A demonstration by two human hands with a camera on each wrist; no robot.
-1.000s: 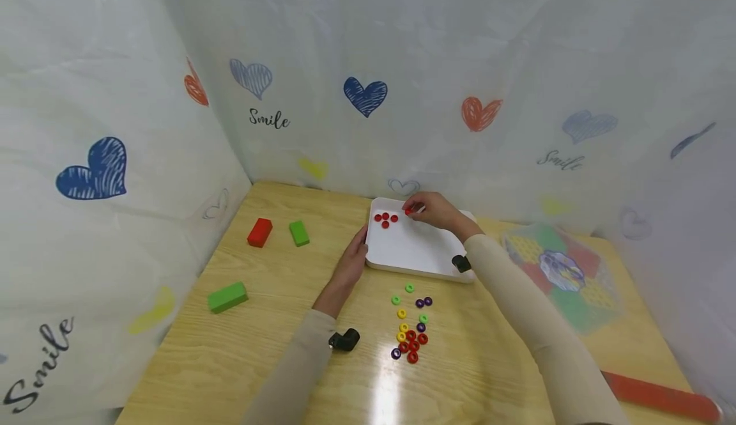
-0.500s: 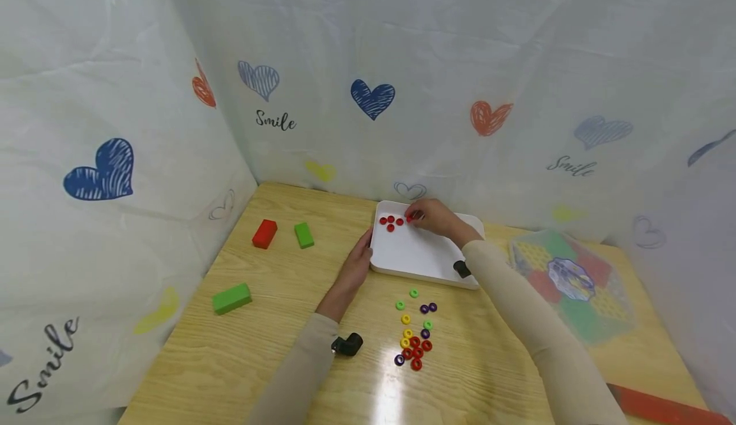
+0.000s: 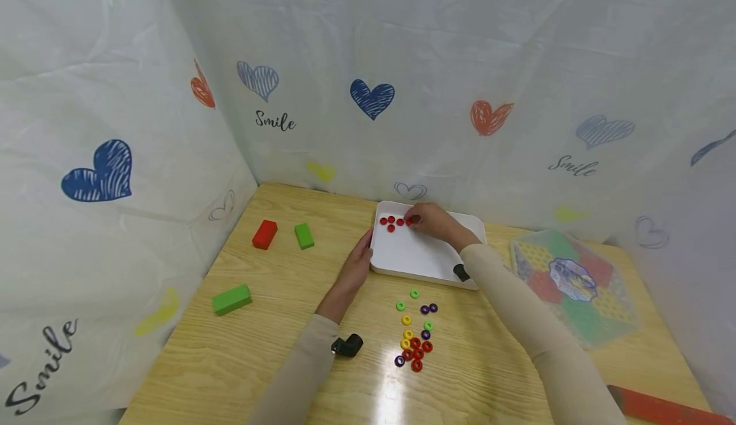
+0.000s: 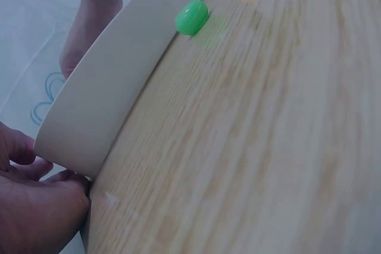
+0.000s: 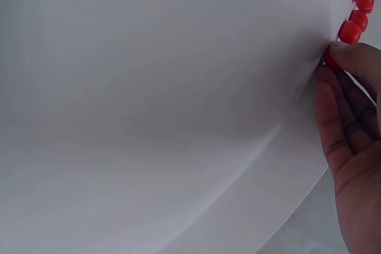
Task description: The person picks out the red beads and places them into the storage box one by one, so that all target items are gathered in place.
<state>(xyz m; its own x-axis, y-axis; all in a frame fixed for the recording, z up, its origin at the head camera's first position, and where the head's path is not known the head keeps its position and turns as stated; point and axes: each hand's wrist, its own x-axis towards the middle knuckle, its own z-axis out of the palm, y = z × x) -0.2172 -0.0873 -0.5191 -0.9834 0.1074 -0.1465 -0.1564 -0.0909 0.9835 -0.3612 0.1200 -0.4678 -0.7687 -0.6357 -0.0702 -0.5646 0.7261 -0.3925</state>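
Note:
A white tray (image 3: 422, 255) stands at the back of the table, with several red rings (image 3: 391, 220) grouped in its far left corner. My left hand (image 3: 354, 266) holds the tray's left side; in the left wrist view its fingertips (image 4: 22, 150) are at the rim and low by the tray's wall. My right hand (image 3: 434, 220) reaches over the tray and pinches a red ring (image 5: 331, 59) between thumb and fingers. This ring is at the tray floor, at the end of the red row, and partly hidden by the fingers.
Loose green, yellow, purple and red rings (image 3: 418, 353) lie on the table in front of the tray. Green blocks (image 3: 232, 300) and a red block (image 3: 265, 234) are at the left. A clear patterned case (image 3: 572, 284) lies at the right, and a curtain (image 3: 425, 61) hangs behind.
My right hand has brought the red ring left and down to the tray floor, beside the other red rings. The left hand keeps its place on the tray. The head view has shifted slightly.

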